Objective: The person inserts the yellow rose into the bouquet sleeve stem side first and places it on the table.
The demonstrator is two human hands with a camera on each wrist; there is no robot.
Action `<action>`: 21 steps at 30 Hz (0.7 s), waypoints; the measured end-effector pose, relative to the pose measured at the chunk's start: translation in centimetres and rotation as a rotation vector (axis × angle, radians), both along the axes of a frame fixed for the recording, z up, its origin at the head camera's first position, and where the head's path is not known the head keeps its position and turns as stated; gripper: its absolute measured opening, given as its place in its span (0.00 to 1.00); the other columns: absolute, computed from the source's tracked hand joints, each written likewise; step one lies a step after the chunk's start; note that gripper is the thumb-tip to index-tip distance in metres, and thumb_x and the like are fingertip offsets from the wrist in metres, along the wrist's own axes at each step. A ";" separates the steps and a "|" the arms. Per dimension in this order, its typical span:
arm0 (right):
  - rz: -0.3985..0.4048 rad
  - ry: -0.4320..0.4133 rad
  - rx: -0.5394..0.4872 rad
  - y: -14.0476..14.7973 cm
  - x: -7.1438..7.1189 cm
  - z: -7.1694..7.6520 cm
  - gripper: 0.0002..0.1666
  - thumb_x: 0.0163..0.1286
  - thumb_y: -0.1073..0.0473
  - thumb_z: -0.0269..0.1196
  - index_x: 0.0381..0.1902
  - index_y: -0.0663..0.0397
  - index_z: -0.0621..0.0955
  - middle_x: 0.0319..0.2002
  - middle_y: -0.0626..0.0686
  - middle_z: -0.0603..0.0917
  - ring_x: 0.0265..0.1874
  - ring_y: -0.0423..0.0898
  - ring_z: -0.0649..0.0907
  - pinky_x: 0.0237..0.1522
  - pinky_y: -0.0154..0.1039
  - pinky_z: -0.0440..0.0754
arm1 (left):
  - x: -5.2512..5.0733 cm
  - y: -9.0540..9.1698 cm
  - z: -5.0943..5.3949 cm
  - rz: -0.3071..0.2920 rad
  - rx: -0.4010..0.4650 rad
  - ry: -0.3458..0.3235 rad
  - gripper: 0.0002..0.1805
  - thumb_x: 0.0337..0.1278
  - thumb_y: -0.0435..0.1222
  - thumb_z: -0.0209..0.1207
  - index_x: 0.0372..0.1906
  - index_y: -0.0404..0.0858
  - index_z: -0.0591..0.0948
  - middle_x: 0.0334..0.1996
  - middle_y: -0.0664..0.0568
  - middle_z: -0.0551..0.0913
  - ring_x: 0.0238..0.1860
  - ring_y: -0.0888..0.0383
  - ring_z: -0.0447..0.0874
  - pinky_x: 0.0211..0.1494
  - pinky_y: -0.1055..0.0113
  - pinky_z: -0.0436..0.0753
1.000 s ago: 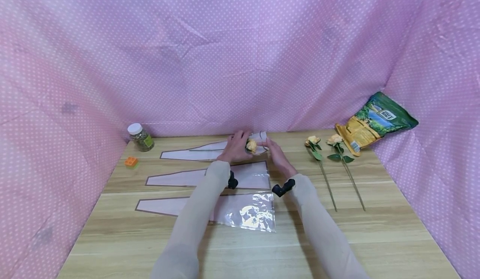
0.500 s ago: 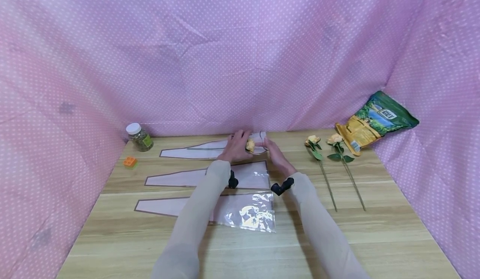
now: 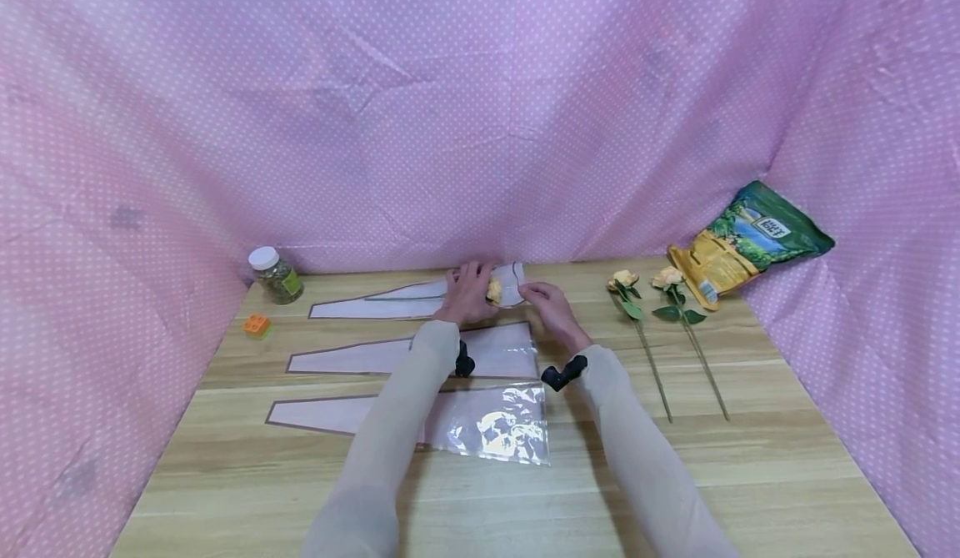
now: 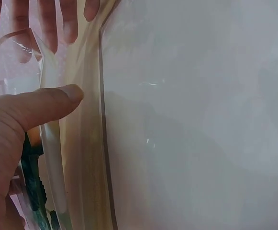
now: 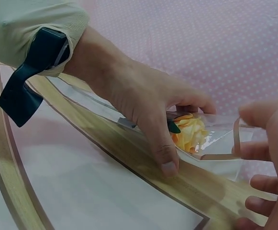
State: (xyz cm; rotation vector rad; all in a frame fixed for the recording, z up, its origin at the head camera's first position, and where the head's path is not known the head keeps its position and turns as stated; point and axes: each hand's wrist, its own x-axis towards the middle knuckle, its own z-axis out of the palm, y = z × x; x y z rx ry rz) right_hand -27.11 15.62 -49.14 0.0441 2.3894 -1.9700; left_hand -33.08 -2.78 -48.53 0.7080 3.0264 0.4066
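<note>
A clear flower sleeve with a brown border (image 3: 510, 287) lies at the back of the table, holding a yellow artificial rose (image 5: 191, 134). The rose's thin stem (image 3: 401, 298) runs left toward the sleeve's narrow end. My left hand (image 3: 468, 293) grips the sleeve just behind the bloom, thumb on the near side and fingers on the far side. At the wide end, my right hand (image 3: 551, 306) pinches the sleeve's edge between thumb and forefinger. In the left wrist view, my left thumb (image 4: 48, 105) crosses the film, with green leaves (image 4: 33, 187) below it.
Two more flat sleeves, a middle one (image 3: 502, 349) and a near one (image 3: 322, 413), lie in front. Two roses, one (image 3: 622, 281) left of the other (image 3: 667, 278), lie right. A green-yellow bag (image 3: 750, 241), a white-lidded jar (image 3: 277, 276) and an orange-green block (image 3: 257, 325) stand farther out.
The sleeve and the rose have shifted slightly left with my left hand. My right fingers, stretched toward the bloom before, have drawn back and now pinch the sleeve's edge.
</note>
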 end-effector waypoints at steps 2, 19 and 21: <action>-0.017 -0.008 0.020 -0.1 -0.1 -0.1 0.24 0.75 0.53 0.58 0.58 0.67 0.79 0.60 0.66 0.80 0.61 0.57 0.78 0.69 0.49 0.71 | 0.0 0.0 0.0 0.005 -0.008 -0.005 0.54 0.48 0.53 0.73 0.77 0.43 0.58 0.63 0.43 0.69 0.67 0.45 0.65 0.70 0.41 0.59; -0.164 0.094 0.189 -1.3 -0.5 -0.3 0.13 0.69 0.59 0.63 0.43 0.66 0.86 0.43 0.64 0.88 0.33 0.38 0.79 0.42 0.30 0.74 | 0.3 -0.9 -0.3 0.004 0.031 -0.036 0.59 0.44 0.54 0.75 0.79 0.46 0.54 0.74 0.41 0.59 0.77 0.43 0.53 0.76 0.37 0.56; -0.162 0.085 0.190 -1.4 -0.5 -0.3 0.14 0.69 0.59 0.63 0.43 0.66 0.86 0.43 0.64 0.88 0.35 0.40 0.80 0.43 0.31 0.75 | 0.4 -1.0 -0.3 -0.009 0.045 -0.049 0.60 0.44 0.54 0.75 0.79 0.45 0.54 0.75 0.40 0.57 0.78 0.42 0.50 0.76 0.36 0.55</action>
